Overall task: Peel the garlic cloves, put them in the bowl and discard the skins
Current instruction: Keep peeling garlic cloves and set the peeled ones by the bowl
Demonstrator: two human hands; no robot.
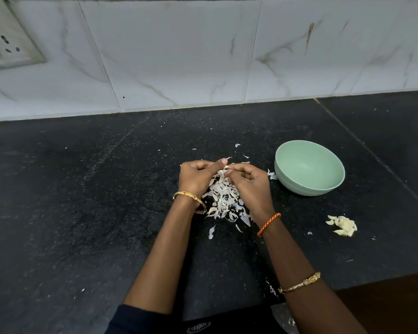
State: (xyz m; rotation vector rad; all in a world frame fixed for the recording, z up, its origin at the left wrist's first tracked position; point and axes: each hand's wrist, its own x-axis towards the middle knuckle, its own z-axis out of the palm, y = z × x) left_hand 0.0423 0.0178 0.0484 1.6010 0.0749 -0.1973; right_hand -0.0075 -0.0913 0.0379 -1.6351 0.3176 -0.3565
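Observation:
My left hand (198, 177) and my right hand (249, 184) meet over a heap of white garlic skins (223, 201) on the black counter. Between their fingertips both pinch a small garlic clove (227, 167), mostly hidden by the fingers. A pale green bowl (309, 166) stands to the right of my hands, and its inside looks empty. A small pile of peeled garlic cloves (343, 225) lies on the counter in front of the bowl, nearer to me.
The black stone counter (82, 201) runs back to a white marble-tiled wall (203, 56). A wall socket (7, 44) sits at the upper left. Loose skin bits are scattered around the heap. The counter's front edge drops off at the lower right.

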